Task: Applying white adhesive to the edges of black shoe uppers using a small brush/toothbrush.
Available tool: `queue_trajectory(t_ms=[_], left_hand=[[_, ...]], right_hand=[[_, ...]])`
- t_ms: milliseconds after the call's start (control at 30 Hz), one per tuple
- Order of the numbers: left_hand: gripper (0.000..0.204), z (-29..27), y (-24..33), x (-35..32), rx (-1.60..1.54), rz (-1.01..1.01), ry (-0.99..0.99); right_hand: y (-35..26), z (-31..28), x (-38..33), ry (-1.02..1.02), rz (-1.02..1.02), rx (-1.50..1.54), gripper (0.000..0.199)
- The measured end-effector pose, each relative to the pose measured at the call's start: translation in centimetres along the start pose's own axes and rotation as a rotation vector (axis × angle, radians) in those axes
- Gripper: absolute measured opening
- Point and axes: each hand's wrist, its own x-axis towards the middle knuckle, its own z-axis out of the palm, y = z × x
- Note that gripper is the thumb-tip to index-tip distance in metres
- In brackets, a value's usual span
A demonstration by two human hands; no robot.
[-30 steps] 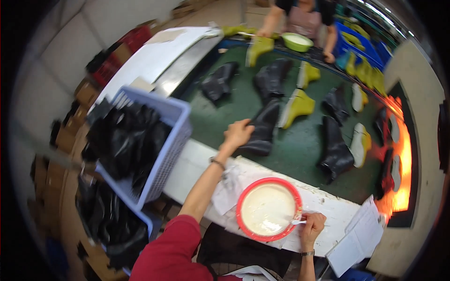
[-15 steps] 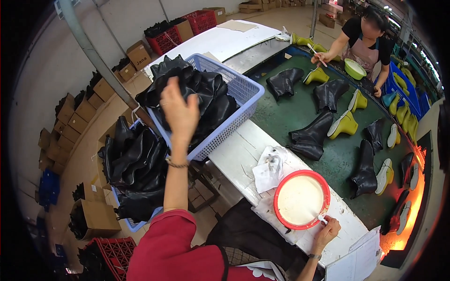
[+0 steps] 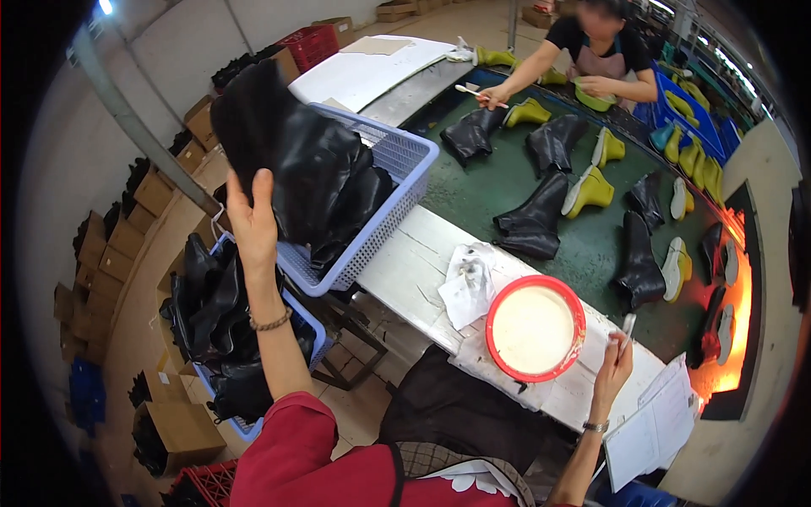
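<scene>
My left hand (image 3: pixel 251 224) grips a black leather boot upper (image 3: pixel 249 110), raised and blurred above the blue plastic basket (image 3: pixel 397 203) of similar black uppers. Closed around a slim, pale-handled brush (image 3: pixel 628 324), my right hand (image 3: pixel 614 372) is just right of a red-rimmed bowl (image 3: pixel 493 325) of cream-coloured liquid. The brush is clear of the bowl. Beside that bowl, a crumpled white cloth (image 3: pixel 467 287) with dark stains lies on the white bench (image 3: pixel 410 275). Papers (image 3: pixel 646 431) rest at the bench's near right end.
On the green conveyor belt (image 3: pixel 473 207) lie black uppers and yellow-green lasts with pale soles. Across it, a co-worker's hand (image 3: pixel 492 97) holds a brush near a green bowl (image 3: pixel 594 100). A second basket (image 3: pixel 317 338) of uppers stands lower left. An orange-glowing opening (image 3: pixel 733 321) is at right.
My left hand has taken hold of an upper from the basket and lifted it. My right hand has drawn the brush out of the bowl, rightward. The co-worker's brush hand has moved left in view.
</scene>
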Motion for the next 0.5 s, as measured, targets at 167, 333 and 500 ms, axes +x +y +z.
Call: queue_trajectory(t_ms=[167, 333, 500], left_hand=[[0.035, 4.5, -3.4, -11.1, -0.597, -1.079, -0.649], [0.044, 10.1, -1.5, -24.7, -1.508, -1.731, -1.14], [0.049, 10.4, 5.8, -20.5, -0.885, -1.378, -1.493]], right_hand=[[-9.9, 3.4, 3.6, -0.264, -0.119, 0.143, 0.042], [-16.3, 7.2, 6.0, -0.689, -0.15, 0.532, 0.054], [-15.3, 5.5, 4.4, -0.844, 0.126, 0.788, 0.023]])
